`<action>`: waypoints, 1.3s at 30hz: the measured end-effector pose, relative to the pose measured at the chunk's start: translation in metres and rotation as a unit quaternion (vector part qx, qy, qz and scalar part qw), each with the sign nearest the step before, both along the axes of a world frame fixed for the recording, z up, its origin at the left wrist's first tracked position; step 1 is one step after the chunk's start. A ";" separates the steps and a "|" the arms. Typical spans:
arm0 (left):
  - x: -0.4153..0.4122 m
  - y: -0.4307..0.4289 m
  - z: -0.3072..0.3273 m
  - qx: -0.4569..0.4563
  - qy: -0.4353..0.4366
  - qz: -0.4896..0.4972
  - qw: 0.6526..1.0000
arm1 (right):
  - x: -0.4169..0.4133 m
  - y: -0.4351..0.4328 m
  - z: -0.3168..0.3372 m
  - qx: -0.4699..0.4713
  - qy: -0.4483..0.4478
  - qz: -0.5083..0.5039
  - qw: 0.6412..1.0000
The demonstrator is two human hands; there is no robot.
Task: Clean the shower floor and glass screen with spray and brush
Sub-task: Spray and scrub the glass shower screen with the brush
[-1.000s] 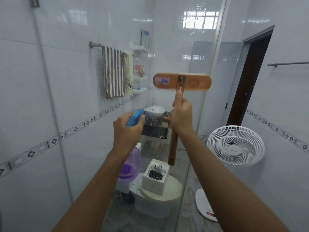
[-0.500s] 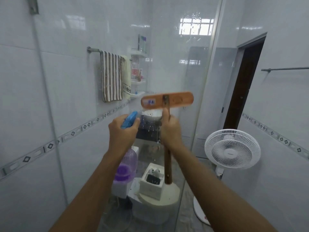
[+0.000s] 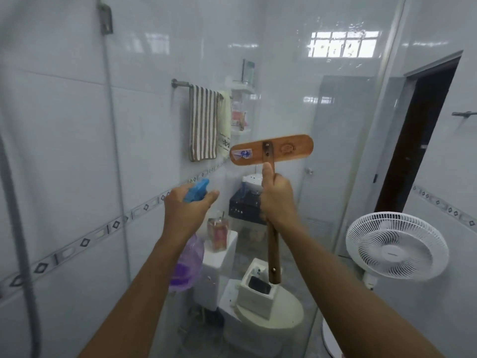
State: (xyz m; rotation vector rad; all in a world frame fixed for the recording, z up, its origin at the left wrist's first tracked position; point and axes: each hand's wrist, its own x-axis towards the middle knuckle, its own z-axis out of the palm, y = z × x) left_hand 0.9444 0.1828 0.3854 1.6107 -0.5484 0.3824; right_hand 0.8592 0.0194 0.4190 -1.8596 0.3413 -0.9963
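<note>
My right hand (image 3: 277, 198) grips the wooden handle of a scrub brush (image 3: 271, 151), thumb up along the shaft. The brush's flat wooden head is held against the wet glass screen (image 3: 322, 120) at about chest height, bristles turned away from me. My left hand (image 3: 184, 209) holds a spray bottle (image 3: 187, 264) with a blue trigger head and a clear purple body, raised beside the brush and aimed at the glass. Water drops dot the screen. The shower floor is out of view.
Beyond the glass stand a toilet (image 3: 258, 316) with a white box on its lid, a striped towel (image 3: 202, 122) on a rail and corner shelves (image 3: 242, 89). A white fan (image 3: 396, 245) stands at the right by a dark doorway (image 3: 418, 135). A shower hose (image 3: 23, 228) hangs left.
The brush head dropped down the glass half a second ago and now sits a little higher and further right. The spray bottle stays raised in my left hand.
</note>
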 end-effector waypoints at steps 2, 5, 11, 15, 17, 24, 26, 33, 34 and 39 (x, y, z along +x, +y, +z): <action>0.003 0.002 0.000 -0.008 0.012 -0.003 1.000 | 0.010 0.001 0.024 -0.025 -0.021 -0.007 0.999; 0.012 0.006 0.000 -0.039 0.046 0.005 0.998 | 0.024 0.005 0.047 -0.017 -0.040 -0.002 0.999; 0.014 0.013 -0.003 -0.006 -0.018 -0.009 1.000 | 0.035 0.008 0.027 -0.036 -0.026 -0.005 0.999; 0.018 0.014 0.002 -0.020 -0.014 0.014 1.000 | 0.040 0.011 0.030 -0.029 -0.028 0.000 0.999; 0.019 0.016 0.006 -0.016 -0.025 0.008 1.000 | 0.043 0.014 0.040 -0.019 -0.032 0.010 0.999; 0.026 0.019 0.003 0.026 -0.010 0.007 1.000 | 0.063 0.030 0.066 -0.048 -0.031 0.020 0.998; 0.027 0.023 -0.003 0.010 -0.028 0.023 0.999 | 0.066 0.032 0.037 -0.056 -0.025 0.019 0.998; 0.031 0.032 -0.024 -0.010 -0.045 0.047 0.998 | 0.051 0.059 -0.153 0.061 0.064 0.044 0.995; 0.031 0.033 -0.025 -0.016 -0.046 0.048 0.998 | 0.050 0.063 -0.166 0.074 0.070 0.041 0.994; 0.032 0.032 -0.028 -0.015 -0.043 0.043 0.998 | 0.070 0.060 -0.102 0.058 0.030 0.058 0.996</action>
